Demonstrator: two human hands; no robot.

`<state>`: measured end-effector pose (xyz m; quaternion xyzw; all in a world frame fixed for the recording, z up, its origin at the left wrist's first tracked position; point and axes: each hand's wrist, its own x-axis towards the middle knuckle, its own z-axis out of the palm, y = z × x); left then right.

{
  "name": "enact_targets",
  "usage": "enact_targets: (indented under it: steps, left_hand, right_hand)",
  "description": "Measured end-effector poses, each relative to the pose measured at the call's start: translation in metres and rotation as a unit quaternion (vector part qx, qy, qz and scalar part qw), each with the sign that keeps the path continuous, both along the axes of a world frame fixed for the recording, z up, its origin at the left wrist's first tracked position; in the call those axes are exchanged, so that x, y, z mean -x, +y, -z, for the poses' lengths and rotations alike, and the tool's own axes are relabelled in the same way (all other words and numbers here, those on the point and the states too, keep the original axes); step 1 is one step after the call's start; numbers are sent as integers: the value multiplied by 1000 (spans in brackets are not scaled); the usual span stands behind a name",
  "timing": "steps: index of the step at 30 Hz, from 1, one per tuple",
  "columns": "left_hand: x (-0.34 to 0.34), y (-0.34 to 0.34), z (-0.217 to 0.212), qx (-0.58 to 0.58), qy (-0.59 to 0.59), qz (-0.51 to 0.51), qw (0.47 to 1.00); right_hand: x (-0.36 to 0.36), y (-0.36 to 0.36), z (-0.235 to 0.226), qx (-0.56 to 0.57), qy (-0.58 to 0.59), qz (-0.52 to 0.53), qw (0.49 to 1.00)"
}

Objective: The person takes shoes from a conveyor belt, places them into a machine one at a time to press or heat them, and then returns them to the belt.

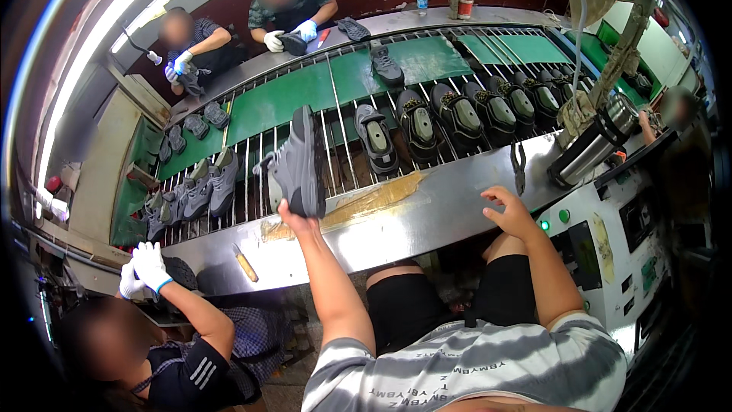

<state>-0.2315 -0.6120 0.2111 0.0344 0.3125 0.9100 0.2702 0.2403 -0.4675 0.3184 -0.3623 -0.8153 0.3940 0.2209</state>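
My left hand (pixel 296 220) is closed round the lower end of a grey sneaker (pixel 293 164), which it holds up on its end, sole facing right, over the near edge of the roller conveyor. My right hand (pixel 506 212) hangs above the metal ledge (pixel 450 202) with bent fingers apart and nothing in them. Just beyond it on the ledge lie dark pliers (pixel 518 169). Right of the held sneaker, a grey shoe (pixel 375 140) rests on the rollers. Beside it stand several black shoes (pixel 418 126) in a row.
A steel thermos (pixel 595 141) stands at the right beside a control panel (pixel 602 259). Left on the ledge lies a yellow-handled blade (pixel 245 263). Several grey sneakers (pixel 200 189) line the left rollers. A gloved co-worker (pixel 152 267) sits near left; two others work across the green belt (pixel 286 91).
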Motion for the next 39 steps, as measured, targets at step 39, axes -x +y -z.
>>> enact_targets:
  steps: [39]
  left_hand:
    - [22,131,123,254,257,-5,932]
  right_hand:
    - [39,93,183,-218,-163,246,930]
